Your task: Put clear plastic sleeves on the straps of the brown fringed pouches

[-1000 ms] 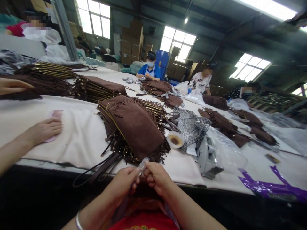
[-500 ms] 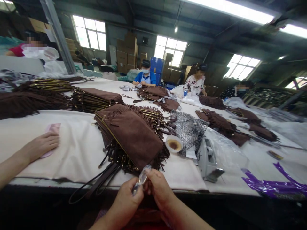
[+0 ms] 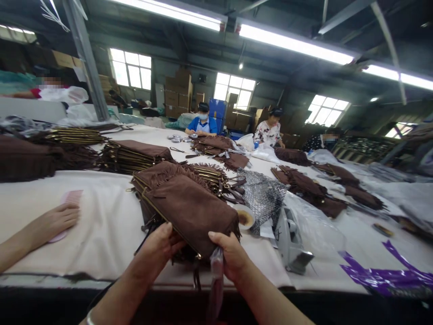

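A brown fringed zip bag (image 3: 192, 207) lies on top of a stack of similar bags at the table's near edge. My left hand (image 3: 158, 248) grips its lower left edge, with the thumb on top and fingers underneath. At the lower right corner my right hand (image 3: 232, 255) closes on the same bag, thumb over the face. A strap in a clear plastic sleeve (image 3: 217, 275) hangs down beside my right hand. Zip hardware shows at the near corner between my hands. Fringe sticks out along the bag's right side.
At left, another person's hand (image 3: 56, 223) rests on a pink comb (image 3: 73, 197). More stacks of brown bags (image 3: 135, 155) stand behind. To the right are a bowl (image 3: 246, 216), a tape dispenser (image 3: 291, 243) and purple plastic (image 3: 382, 271). Several co-workers sit farther back.
My hands have moved apart, from fingering the clear plastic piece to gripping the top bag's near edges. The plastic-sleeved strap now hangs down, and the bag's near end is lifted slightly.
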`<act>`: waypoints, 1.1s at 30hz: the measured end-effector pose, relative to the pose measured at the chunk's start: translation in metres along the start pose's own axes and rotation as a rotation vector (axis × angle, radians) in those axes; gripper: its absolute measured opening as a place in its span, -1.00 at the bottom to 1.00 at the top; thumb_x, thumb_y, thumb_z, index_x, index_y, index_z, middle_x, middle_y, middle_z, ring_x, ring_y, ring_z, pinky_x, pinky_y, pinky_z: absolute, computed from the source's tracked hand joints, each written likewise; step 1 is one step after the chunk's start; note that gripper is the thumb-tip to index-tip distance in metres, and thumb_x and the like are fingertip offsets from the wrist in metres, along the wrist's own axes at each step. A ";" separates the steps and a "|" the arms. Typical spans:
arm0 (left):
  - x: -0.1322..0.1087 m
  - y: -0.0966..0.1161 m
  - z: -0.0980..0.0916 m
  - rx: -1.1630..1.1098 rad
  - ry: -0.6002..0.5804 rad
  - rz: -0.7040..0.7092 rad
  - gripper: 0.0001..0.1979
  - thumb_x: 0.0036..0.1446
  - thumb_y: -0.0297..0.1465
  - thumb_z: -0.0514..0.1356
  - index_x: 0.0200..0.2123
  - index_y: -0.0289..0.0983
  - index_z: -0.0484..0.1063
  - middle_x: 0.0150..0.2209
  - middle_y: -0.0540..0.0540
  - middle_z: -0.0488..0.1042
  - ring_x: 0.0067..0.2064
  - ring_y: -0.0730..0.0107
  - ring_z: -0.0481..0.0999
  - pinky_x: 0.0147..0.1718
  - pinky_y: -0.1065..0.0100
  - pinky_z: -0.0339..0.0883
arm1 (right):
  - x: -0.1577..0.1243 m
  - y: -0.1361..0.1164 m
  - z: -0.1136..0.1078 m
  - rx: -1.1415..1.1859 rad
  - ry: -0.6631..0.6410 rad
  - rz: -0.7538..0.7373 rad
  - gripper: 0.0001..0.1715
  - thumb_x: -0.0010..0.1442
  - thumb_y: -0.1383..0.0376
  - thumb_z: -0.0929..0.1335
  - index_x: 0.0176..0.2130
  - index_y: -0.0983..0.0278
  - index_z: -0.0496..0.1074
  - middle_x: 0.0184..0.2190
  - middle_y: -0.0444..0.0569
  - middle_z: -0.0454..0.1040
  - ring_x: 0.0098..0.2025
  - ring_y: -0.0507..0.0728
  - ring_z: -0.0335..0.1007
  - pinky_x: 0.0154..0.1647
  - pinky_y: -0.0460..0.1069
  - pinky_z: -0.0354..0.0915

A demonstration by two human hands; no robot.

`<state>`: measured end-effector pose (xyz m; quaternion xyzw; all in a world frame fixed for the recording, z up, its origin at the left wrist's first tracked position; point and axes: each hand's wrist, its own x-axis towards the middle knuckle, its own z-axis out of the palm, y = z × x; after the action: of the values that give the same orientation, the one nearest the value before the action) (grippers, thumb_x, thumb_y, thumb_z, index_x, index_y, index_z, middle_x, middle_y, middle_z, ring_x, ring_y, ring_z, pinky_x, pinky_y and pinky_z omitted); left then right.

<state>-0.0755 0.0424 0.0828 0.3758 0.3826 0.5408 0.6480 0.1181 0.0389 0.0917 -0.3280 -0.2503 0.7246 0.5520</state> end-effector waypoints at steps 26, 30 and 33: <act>0.045 0.025 -0.005 0.196 0.609 0.215 -0.81 0.02 -0.43 0.26 -0.23 -0.31 0.44 -0.20 -0.16 0.50 -0.26 0.30 0.53 -0.52 0.45 0.46 | 0.039 0.016 -0.026 -1.460 0.189 -0.599 -0.61 0.12 0.28 0.32 -0.03 0.29 0.44 -0.34 0.00 0.48 -0.27 0.16 0.41 -0.16 0.04 0.30; 0.019 -0.010 0.013 0.332 0.473 0.009 -0.65 -0.05 -0.31 0.28 -0.16 -0.31 0.42 -0.38 -0.10 0.51 -0.37 0.29 0.53 -0.53 0.41 0.41 | 0.060 0.009 -0.022 -1.705 0.280 -0.403 -0.65 0.08 0.29 0.34 -0.09 0.27 0.46 -0.25 0.07 0.54 -0.17 0.25 0.48 -0.13 0.08 0.31; 0.011 -0.034 0.024 0.388 0.349 -0.076 -0.60 -0.08 -0.22 0.28 -0.18 -0.33 0.43 -0.43 -0.11 0.52 -0.43 0.29 0.53 -0.57 0.43 0.33 | 0.070 0.011 -0.027 -1.774 0.364 -0.329 -0.64 0.08 0.26 0.35 -0.09 0.25 0.45 -0.22 0.09 0.56 -0.16 0.28 0.50 -0.16 0.09 0.31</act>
<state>-0.0388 0.0468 0.0613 0.3796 0.5990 0.4891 0.5079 0.1195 0.1041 0.0518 -0.7005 -0.6670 0.1167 0.2252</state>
